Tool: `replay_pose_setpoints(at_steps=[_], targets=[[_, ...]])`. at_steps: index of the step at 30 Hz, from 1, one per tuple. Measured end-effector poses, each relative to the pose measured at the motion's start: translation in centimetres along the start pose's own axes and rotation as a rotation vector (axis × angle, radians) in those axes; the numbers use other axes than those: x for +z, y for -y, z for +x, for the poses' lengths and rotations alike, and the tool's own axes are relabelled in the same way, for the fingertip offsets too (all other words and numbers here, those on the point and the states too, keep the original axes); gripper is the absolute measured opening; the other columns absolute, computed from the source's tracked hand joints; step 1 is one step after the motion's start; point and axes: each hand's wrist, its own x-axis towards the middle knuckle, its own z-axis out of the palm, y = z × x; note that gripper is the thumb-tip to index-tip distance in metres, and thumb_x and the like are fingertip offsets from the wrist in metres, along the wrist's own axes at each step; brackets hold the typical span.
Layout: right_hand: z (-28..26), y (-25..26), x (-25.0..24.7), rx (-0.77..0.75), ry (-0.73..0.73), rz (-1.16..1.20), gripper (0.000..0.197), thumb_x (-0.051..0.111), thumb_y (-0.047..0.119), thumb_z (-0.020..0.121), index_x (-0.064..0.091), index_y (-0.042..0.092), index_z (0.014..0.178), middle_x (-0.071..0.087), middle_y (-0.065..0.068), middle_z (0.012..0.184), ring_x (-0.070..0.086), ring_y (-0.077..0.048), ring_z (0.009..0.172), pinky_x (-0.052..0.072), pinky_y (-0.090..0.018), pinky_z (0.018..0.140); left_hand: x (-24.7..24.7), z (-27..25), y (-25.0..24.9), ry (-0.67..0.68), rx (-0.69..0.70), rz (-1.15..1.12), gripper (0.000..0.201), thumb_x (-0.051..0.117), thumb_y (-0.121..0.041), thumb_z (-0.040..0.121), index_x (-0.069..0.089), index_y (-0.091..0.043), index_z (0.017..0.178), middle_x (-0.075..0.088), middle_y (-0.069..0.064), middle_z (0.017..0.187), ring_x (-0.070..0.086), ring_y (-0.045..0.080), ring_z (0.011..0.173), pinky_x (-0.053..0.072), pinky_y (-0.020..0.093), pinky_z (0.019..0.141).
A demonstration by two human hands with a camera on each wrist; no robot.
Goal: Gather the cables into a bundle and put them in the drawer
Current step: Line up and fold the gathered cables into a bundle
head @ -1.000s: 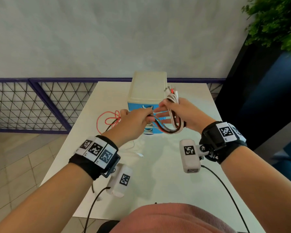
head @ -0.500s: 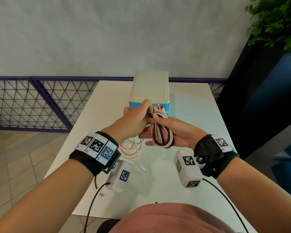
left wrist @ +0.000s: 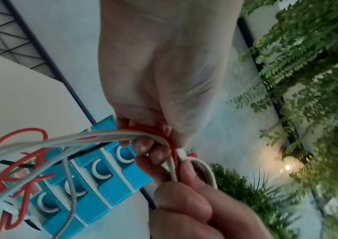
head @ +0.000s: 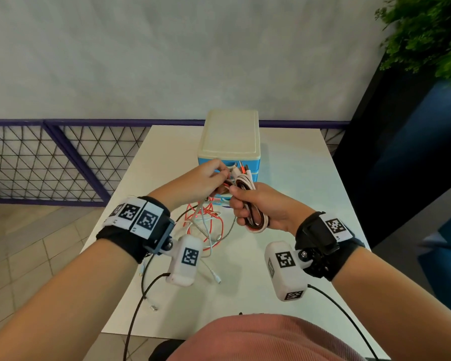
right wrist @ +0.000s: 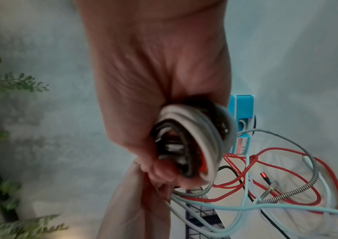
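My right hand [head: 248, 204] grips a coiled cable bundle [head: 255, 220] of white, black and red cords, held above the white table [head: 297, 178]; the coil [right wrist: 194, 145] fills the right wrist view. My left hand [head: 206, 178] pinches the loose strands [left wrist: 143, 134] where they meet the coil. Red, white and braided cable tails [head: 206, 225] hang from both hands down to the table. The small drawer unit [head: 231, 136], cream top and blue drawer fronts [left wrist: 94, 177], stands just behind the hands, and its visible fronts look closed.
A purple mesh railing [head: 50, 162] runs along the table's far and left side. A dark planter with green plants [head: 427, 35] stands to the right. Wrist camera cords [head: 141, 295] dangle over the near table edge.
Both hands have drawn back toward me and lower, away from the drawer unit. The coil has turned in my right hand, and more loose cable now hangs beneath the hands.
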Motion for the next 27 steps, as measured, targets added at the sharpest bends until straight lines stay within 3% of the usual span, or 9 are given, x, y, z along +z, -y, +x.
replay_pose_setpoints(at_steps=[4,7,9,12,15,19,22,24,27], targets=[[0.3,0.5,0.5,-0.006,-0.155,-0.438,0.018,0.046,0.019,0.101,0.057,0.007,0.093,0.052,-0.004,0.067,0.05,-0.011,0.05,0.049,-0.024,0.049,0.2,0.3,1.0,0.002,-0.022,0.049,0.014,0.044,-0.031,0.098,0.045,-0.018,0.098,0.057,-0.002,0.06,0.047,0.016,0.052,0.038,0.028,0.051],[0.7,0.8,0.7,-0.019,-0.196,-0.583,0.02,0.045,0.018,0.101,0.05,0.014,0.083,0.047,-0.003,0.065,0.045,-0.012,0.05,0.047,-0.024,0.048,0.4,0.5,1.0,-0.016,-0.062,0.054,0.026,0.042,-0.035,0.098,0.051,-0.012,0.093,0.053,0.0,0.053,0.044,0.011,0.038,0.038,0.024,0.042],[0.9,1.1,0.6,-0.059,-0.219,-0.587,0.021,0.045,0.019,0.101,0.049,0.015,0.081,0.046,-0.001,0.063,0.043,-0.011,0.049,0.046,-0.023,0.049,0.3,0.4,0.9,0.023,-0.134,-0.127,0.041,0.037,-0.041,0.1,0.052,-0.01,0.079,0.04,0.002,0.049,0.034,0.01,0.033,0.031,0.019,0.037],[1.0,1.7,-0.4,-0.127,-0.298,-0.47,0.02,0.046,0.019,0.101,0.052,0.012,0.083,0.045,0.0,0.062,0.042,-0.01,0.048,0.046,-0.023,0.05,0.0,-0.4,1.0,0.141,-0.179,-0.336,0.051,0.032,-0.055,0.096,0.046,-0.013,0.069,0.029,-0.001,0.045,0.027,0.012,0.034,0.028,0.018,0.037],[1.2,2.3,-1.5,-0.171,-0.384,-0.304,0.022,0.047,0.021,0.1,0.054,0.012,0.082,0.043,0.001,0.061,0.041,-0.01,0.047,0.046,-0.026,0.051,0.3,-0.8,2.3,0.178,-0.15,-0.386,0.04,0.047,-0.048,0.092,0.045,-0.012,0.074,0.031,-0.003,0.046,0.033,0.011,0.038,0.036,0.021,0.047],[1.1,3.4,-2.3,-0.224,-0.452,-0.067,0.022,0.048,0.023,0.101,0.053,0.012,0.083,0.042,0.005,0.055,0.038,-0.008,0.046,0.044,-0.025,0.049,1.1,-0.6,5.4,0.157,-0.08,-0.072,0.021,0.057,-0.032,0.093,0.053,-0.015,0.081,0.057,-0.002,0.062,0.057,0.007,0.056,0.049,0.028,0.071],[0.9,4.2,-2.5,-0.274,-0.478,0.11,0.023,0.046,0.023,0.101,0.052,0.011,0.082,0.039,0.006,0.053,0.036,-0.008,0.045,0.043,-0.022,0.044,1.3,-1.1,7.7,0.138,-0.057,0.027,0.015,0.057,-0.025,0.093,0.053,-0.015,0.082,0.054,0.0,0.074,0.052,0.007,0.065,0.044,0.024,0.071],[0.9,4.4,-2.5,-0.308,-0.471,0.155,0.025,0.046,0.023,0.102,0.052,0.01,0.082,0.038,0.006,0.051,0.036,-0.008,0.043,0.042,-0.022,0.043,1.5,-1.4,8.7,0.13,-0.054,0.128,0.019,0.056,-0.029,0.093,0.051,-0.013,0.084,0.051,0.0,0.074,0.045,0.01,0.067,0.039,0.028,0.072],[1.0,4.6,-2.1,-0.352,-0.452,0.204,0.025,0.046,0.024,0.102,0.052,0.01,0.082,0.038,0.006,0.05,0.036,-0.007,0.041,0.042,-0.023,0.043,1.6,-1.4,9.6,0.081,-0.152,0.258,0.021,0.054,-0.04,0.091,0.05,-0.02,0.088,0.057,-0.006,0.076,0.051,0.012,0.07,0.04,0.028,0.075]])
